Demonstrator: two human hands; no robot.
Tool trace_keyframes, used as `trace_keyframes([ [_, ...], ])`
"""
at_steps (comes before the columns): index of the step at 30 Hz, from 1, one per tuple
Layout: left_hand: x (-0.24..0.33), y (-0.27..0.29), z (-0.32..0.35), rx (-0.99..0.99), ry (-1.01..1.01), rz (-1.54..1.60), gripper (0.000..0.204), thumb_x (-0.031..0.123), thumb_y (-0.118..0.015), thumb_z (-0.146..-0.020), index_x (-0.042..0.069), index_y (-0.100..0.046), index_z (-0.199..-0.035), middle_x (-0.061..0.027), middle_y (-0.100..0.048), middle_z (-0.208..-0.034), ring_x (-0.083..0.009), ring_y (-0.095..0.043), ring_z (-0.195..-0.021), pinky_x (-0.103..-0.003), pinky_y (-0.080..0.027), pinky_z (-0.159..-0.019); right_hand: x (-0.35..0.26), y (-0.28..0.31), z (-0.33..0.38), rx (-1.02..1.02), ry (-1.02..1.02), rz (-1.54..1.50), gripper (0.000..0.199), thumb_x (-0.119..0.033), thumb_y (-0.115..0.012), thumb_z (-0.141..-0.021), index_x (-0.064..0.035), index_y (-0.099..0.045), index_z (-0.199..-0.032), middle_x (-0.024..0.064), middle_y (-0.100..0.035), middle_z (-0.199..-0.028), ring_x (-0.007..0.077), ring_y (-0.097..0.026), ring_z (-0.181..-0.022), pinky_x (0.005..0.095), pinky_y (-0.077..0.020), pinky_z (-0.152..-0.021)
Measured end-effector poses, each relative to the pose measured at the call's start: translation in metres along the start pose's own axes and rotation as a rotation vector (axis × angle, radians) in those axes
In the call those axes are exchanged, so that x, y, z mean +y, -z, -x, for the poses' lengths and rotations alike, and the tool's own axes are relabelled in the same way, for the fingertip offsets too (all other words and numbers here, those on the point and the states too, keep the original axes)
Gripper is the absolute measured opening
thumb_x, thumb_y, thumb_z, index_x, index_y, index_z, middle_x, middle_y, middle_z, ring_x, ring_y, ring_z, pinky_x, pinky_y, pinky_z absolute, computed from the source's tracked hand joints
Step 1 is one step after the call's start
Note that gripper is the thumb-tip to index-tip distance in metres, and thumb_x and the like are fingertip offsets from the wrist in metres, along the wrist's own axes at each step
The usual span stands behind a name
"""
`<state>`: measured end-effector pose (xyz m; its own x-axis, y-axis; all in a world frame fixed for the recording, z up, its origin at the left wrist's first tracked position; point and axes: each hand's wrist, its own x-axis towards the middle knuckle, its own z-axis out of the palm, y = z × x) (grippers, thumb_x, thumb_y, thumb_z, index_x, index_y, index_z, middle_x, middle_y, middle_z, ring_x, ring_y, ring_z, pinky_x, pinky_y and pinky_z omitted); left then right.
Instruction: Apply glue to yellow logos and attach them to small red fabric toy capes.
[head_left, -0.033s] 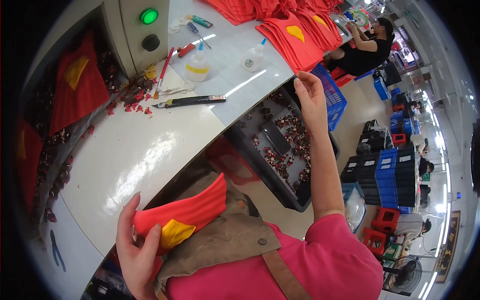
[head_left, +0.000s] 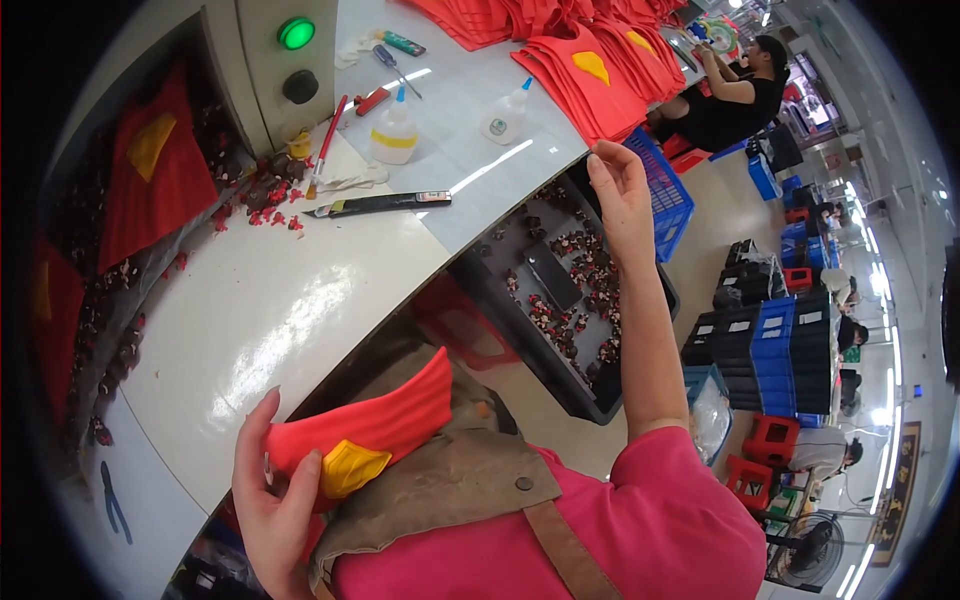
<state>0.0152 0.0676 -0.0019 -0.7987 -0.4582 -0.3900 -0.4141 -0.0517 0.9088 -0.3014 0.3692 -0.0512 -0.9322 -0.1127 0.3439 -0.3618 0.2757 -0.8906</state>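
My left hand [head_left: 272, 500] is at the lower left, with thumb and fingers closed on a red cape piece [head_left: 385, 410]. The piece looks soft and ridged, bears a yellow patch [head_left: 354, 468], and lies over the brown apron on my lap. My right hand [head_left: 624, 200] is raised at the end of an outstretched arm, above the far corner of a black tray [head_left: 610, 405] of small red and dark parts. Its fingers are curled in toward the thumb; whatever they hold, if anything, does not show. Just beyond it is a stack of red cape pieces [head_left: 570, 85].
On the bench [head_left: 270, 330] stand two glue bottles [head_left: 395, 135], near a brush [head_left: 325, 150], a black-handled cutter [head_left: 385, 203] and a screwdriver [head_left: 395, 68]. Pliers [head_left: 115, 500] lie at left. A blue crate [head_left: 665, 195] sits past the bench edge; a co-worker [head_left: 735, 90] is seated beyond.
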Motion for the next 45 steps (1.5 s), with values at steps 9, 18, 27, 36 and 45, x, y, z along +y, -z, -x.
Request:
trace_keyframes([
  [9, 0.000, -0.008, -0.005, 0.034, 0.009, -0.039, 0.057, -0.002, -0.059, -0.083, 0.005, -0.045, -0.138, -0.0110, -0.048, -0.136, -0.0176, -0.053, -0.114, -0.030, -0.044, -0.097, 0.008, 0.003, -0.031, 0.014, -0.080, -0.053, 0.037, -0.022, -0.064, -0.093, -0.0013, -0.051, -0.121, 0.0052, -0.056, -0.115, 0.0118, -0.052, -0.106, 0.0265, -0.0414, -0.091],
  [18, 0.000, -0.006, -0.006, -0.063, -0.038, -0.027, 0.057, -0.001, -0.060, -0.082, 0.004, -0.045, -0.138, -0.0088, -0.052, -0.127, -0.0131, -0.056, -0.107, -0.027, -0.044, -0.095, 0.014, -0.014, -0.032, -0.141, -0.089, 0.187, 0.072, -0.026, -0.073, -0.084, 0.0019, -0.036, -0.139, 0.0173, -0.043, -0.138, 0.0255, -0.046, -0.125, 0.0347, -0.0389, -0.102],
  [27, -0.014, 0.004, -0.007, -0.126, -0.132, -0.035, 0.056, 0.008, -0.068, -0.082, 0.004, -0.049, -0.135, -0.0059, -0.051, -0.134, -0.0143, -0.047, -0.122, -0.029, -0.039, -0.102, 0.056, -0.070, -0.084, -0.265, 0.066, 0.399, 0.040, -0.036, -0.071, -0.085, -0.0027, -0.057, -0.101, 0.0049, -0.055, -0.087, 0.0144, -0.052, -0.080, 0.0280, -0.0422, -0.071],
  [36, -0.029, 0.012, -0.011, -0.210, -0.075, 0.191, 0.053, 0.004, -0.065, -0.085, 0.000, -0.048, -0.135, -0.0042, -0.058, -0.118, -0.0083, -0.056, -0.103, -0.025, -0.045, -0.091, -0.048, -0.072, 0.011, -0.544, 0.152, -0.065, 0.031, -0.022, -0.061, -0.093, 0.0027, -0.059, -0.112, 0.0115, -0.064, -0.110, 0.0181, -0.059, -0.102, 0.0298, -0.0457, -0.089],
  [45, -0.033, 0.014, -0.005, -0.198, -0.064, 0.192, 0.052, 0.004, -0.065, -0.085, 0.001, -0.048, -0.134, -0.0058, -0.057, -0.124, -0.0098, -0.057, -0.105, -0.025, -0.046, -0.093, -0.084, -0.064, 0.081, -0.906, 0.320, -0.067, 0.050, -0.022, -0.085, -0.067, 0.0007, -0.060, -0.104, 0.0107, -0.062, -0.099, 0.0197, -0.056, -0.089, 0.0306, -0.0442, -0.080],
])
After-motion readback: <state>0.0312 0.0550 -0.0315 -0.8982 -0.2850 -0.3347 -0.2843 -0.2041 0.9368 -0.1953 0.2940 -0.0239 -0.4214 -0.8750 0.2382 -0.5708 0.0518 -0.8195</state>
